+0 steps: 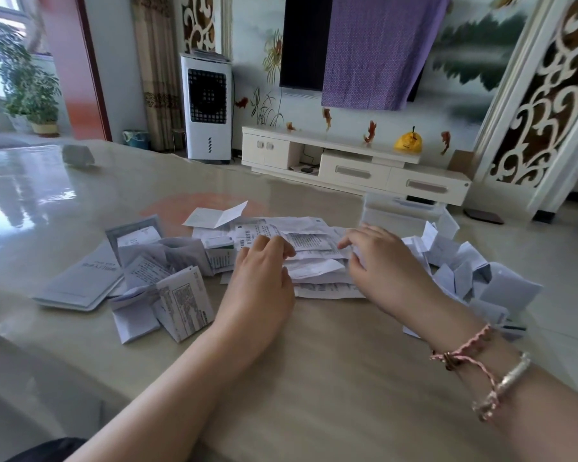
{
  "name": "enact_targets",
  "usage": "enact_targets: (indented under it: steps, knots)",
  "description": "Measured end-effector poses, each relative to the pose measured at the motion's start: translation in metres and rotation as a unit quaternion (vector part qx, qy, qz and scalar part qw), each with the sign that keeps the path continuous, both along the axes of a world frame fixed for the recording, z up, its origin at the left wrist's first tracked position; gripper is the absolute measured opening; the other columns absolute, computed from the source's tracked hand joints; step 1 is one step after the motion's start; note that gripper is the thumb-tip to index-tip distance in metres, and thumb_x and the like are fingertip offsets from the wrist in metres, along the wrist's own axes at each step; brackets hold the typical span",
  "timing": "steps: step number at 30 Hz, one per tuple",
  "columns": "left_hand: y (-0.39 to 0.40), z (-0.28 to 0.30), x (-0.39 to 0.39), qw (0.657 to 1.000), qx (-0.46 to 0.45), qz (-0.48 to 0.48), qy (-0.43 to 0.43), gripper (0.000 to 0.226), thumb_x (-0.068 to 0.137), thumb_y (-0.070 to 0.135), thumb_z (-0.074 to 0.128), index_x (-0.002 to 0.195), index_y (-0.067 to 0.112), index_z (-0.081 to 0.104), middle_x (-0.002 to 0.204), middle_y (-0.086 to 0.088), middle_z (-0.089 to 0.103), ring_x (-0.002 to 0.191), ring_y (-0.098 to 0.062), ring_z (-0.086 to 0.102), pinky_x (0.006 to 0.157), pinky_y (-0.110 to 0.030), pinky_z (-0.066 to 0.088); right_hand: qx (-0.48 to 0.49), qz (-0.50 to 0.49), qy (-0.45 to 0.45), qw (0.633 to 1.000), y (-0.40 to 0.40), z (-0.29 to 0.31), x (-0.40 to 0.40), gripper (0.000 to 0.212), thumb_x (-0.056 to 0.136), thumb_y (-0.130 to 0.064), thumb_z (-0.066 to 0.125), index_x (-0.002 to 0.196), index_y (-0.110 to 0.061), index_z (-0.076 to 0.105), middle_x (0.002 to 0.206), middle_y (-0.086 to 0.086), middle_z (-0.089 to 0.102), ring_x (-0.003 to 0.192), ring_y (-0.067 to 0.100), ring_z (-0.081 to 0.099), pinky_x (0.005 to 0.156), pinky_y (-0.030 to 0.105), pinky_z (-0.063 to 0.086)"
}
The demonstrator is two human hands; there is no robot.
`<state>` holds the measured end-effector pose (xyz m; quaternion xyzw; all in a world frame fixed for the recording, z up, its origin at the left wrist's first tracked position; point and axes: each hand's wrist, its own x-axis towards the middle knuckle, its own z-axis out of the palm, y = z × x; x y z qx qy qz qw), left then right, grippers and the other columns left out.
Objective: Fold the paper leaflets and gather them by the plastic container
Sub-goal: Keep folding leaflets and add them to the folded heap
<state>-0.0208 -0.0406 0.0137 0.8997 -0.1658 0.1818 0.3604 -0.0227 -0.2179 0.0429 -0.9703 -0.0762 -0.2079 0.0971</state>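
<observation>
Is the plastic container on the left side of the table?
No, the plastic container stands at the far right of the table, beyond the right hand.

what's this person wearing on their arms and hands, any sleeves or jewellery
Both forearms are bare, with no sleeves in view. The left hand and its wrist carry nothing: no ring, watch or band shows. The right hand has no visible ring, but its wrist wears a pink braided cord bracelet with a small knot or charm, a pale silver-coloured bangle, and further up the arm another pink braided loop.
</observation>
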Motion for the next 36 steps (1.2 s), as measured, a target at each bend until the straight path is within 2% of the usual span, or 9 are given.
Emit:
enact_targets:
  steps: [7, 12, 15, 17, 20, 24, 30, 33, 36]
  knots:
    - [0.007, 0.000, 0.002, 0.999, -0.042, 0.006, 0.027, 0.035, 0.090, 0.001, 0.041, 0.120, 0.016, 0.051, 0.125, 0.001, 0.048, 0.118, -0.018, 0.045, 0.099, -0.034, 0.040, 0.034, 0.067, 0.085, 0.994, 0.030, 0.008, 0.036, 0.031, 0.097, -0.014, 0.044, 0.123, -0.014, 0.060, 0.140, 0.002, 0.050, 0.140, 0.016, 0.029, 0.109, 0.024, 0.020]
    - [0.011, -0.003, 0.003, 0.998, -0.056, 0.000, 0.028, 0.037, 0.089, -0.001, 0.039, 0.121, 0.015, 0.050, 0.127, 0.000, 0.048, 0.118, -0.018, 0.045, 0.099, -0.031, 0.038, 0.001, 0.041, 0.170, 0.985, 0.038, -0.006, 0.069, 0.030, 0.095, -0.014, 0.038, 0.100, -0.002, 0.065, 0.125, 0.008, 0.058, 0.138, 0.020, 0.032, 0.107, 0.035, 0.028]
    - [0.013, -0.003, 0.004, 0.998, -0.057, -0.007, 0.027, 0.037, 0.091, 0.001, 0.038, 0.124, 0.015, 0.048, 0.129, 0.001, 0.047, 0.120, -0.017, 0.044, 0.100, -0.030, 0.037, 0.028, 0.042, 0.139, 0.989, 0.036, -0.004, 0.067, 0.029, 0.095, -0.011, 0.038, 0.099, 0.000, 0.065, 0.107, 0.009, 0.062, 0.106, 0.021, 0.052, 0.089, 0.033, 0.040]
    - [0.014, -0.004, 0.004, 0.998, -0.064, -0.016, 0.022, 0.036, 0.093, 0.003, 0.040, 0.126, 0.015, 0.046, 0.130, 0.001, 0.046, 0.123, -0.016, 0.043, 0.099, -0.027, 0.036, 0.046, 0.076, 0.080, 0.993, 0.032, 0.001, 0.056, 0.031, 0.095, -0.010, 0.041, 0.113, -0.003, 0.066, 0.122, 0.006, 0.061, 0.118, 0.019, 0.049, 0.099, 0.026, 0.036]
    - [0.012, -0.005, 0.002, 0.996, -0.081, -0.038, 0.022, 0.038, 0.094, 0.009, 0.045, 0.132, 0.015, 0.039, 0.136, 0.001, 0.044, 0.126, -0.014, 0.042, 0.098, -0.024, 0.035, 0.067, 0.136, 0.012, 0.988, 0.025, 0.008, 0.032, 0.029, 0.094, -0.008, 0.047, 0.115, -0.010, 0.068, 0.115, -0.007, 0.060, 0.116, 0.008, 0.044, 0.089, 0.000, 0.024]
    - [0.009, -0.005, 0.000, 0.996, -0.076, -0.048, 0.020, 0.053, 0.091, 0.014, 0.057, 0.137, 0.021, 0.033, 0.136, 0.002, 0.040, 0.120, -0.016, 0.047, 0.094, -0.027, 0.040, 0.081, 0.190, -0.012, 0.978, 0.015, 0.001, 0.000, 0.025, 0.091, -0.008, 0.054, 0.102, -0.017, 0.074, 0.101, -0.018, 0.059, 0.109, 0.000, 0.045, 0.094, 0.007, 0.028]
    - [0.013, -0.007, -0.002, 0.999, -0.029, -0.042, 0.016, 0.014, 0.083, 0.017, 0.066, 0.093, 0.025, 0.062, 0.102, 0.007, 0.047, 0.089, -0.014, 0.056, 0.084, -0.031, 0.049, 0.122, 0.221, -0.009, 0.968, 0.009, -0.006, -0.026, 0.025, 0.085, -0.007, 0.061, 0.087, -0.030, 0.072, 0.097, -0.024, 0.062, 0.121, -0.003, 0.042, 0.104, 0.022, 0.032]
    - [0.017, -0.011, -0.004, 0.999, -0.030, -0.034, 0.002, 0.030, 0.083, 0.017, 0.067, 0.066, 0.034, 0.050, 0.089, 0.007, 0.052, 0.076, -0.009, 0.055, 0.073, -0.021, 0.045, 0.190, 0.236, 0.025, 0.953, 0.007, -0.009, -0.032, 0.031, 0.081, -0.006, 0.063, 0.082, -0.036, 0.055, 0.100, -0.019, 0.061, 0.115, 0.004, 0.052, 0.099, 0.025, 0.041]
    - [0.020, -0.012, -0.008, 0.999, -0.024, -0.029, 0.013, 0.038, 0.084, 0.018, 0.067, 0.058, 0.031, 0.042, 0.079, 0.009, 0.050, 0.069, -0.005, 0.052, 0.065, -0.014, 0.039, 0.218, 0.202, 0.073, 0.952, 0.003, -0.014, -0.032, 0.039, 0.079, -0.013, 0.067, 0.088, -0.037, 0.038, 0.108, -0.015, 0.056, 0.104, 0.023, 0.059, 0.091, 0.042, 0.049]
